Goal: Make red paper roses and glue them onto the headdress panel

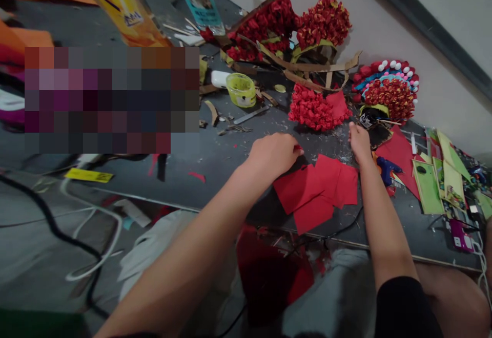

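Note:
My left hand (273, 154) is closed above the table, its fingers curled under. A small bit of red, which looks like paper, shows at its fingertips. Just below it, several red paper squares (313, 215) lie overlapping on the dark table (169, 179). My right hand (360, 142) is closed, thumb and fingers pressed together; whatever they hold is hidden or too small to make out. Between and beyond both hands sits a cluster of crumpled red paper petals (313, 107). Right of my right hand lies a blue glue gun (388, 168).
Behind stand red petal-covered shapes (325, 20), cardboard strips (330, 67) and a beaded, petalled piece (390, 92). A yellow-green tub (241, 91) and a blade-like tool (251, 115) lie left. Green panels (428, 187) crowd the right; a black cord (346, 228) crosses the front edge.

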Available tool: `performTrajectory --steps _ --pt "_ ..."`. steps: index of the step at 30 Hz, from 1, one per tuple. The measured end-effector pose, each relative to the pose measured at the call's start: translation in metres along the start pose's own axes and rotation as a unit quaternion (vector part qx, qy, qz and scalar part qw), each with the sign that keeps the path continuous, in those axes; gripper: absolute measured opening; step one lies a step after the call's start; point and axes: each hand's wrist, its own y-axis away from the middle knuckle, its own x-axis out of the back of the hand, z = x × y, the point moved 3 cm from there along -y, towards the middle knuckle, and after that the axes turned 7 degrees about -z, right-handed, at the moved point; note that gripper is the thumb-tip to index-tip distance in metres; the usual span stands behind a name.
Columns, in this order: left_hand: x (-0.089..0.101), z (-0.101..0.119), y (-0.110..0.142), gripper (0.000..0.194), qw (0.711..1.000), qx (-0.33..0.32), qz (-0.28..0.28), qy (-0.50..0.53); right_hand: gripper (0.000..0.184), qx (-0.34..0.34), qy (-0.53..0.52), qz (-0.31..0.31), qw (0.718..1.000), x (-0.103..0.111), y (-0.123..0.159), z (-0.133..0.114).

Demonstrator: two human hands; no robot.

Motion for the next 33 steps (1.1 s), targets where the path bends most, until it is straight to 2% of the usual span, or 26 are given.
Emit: performTrajectory --steps 4,7,10,12,14,25,33 --pt "0.001 0.002 0.0 0.031 1.0 -0.006 -0.01 0.011 0.034 0.06 0.066 -0.054 0.995 -0.008 0.005 -0.014" --pt "0.002 0.002 0.001 0.03 1.0 -0.002 -0.011 0.015 0.039 0.072 0.114 -0.056 0.989 -0.013 0.007 -0.023" --pt "0.002 0.002 0.002 0.029 1.0 0.001 -0.011 0.017 0.03 0.071 0.14 -0.041 0.987 -0.015 0.006 -0.029" --pt "0.002 0.001 0.002 0.029 1.0 -0.001 -0.007 0.02 0.02 0.065 0.126 -0.035 0.989 -0.014 0.006 -0.03" --pt "0.002 0.001 0.001 0.029 1.0 -0.005 -0.001 0.025 0.017 0.059 0.106 -0.034 0.992 -0.013 0.006 -0.029" --pt "0.002 0.001 0.002 0.03 1.0 0.008 -0.007 0.029 0.031 0.028 -0.014 -0.004 0.999 -0.007 0.005 -0.003" --pt "0.001 0.001 0.001 0.031 0.999 0.017 -0.016 0.022 0.022 0.004 -0.045 0.042 0.998 0.026 0.023 -0.005"
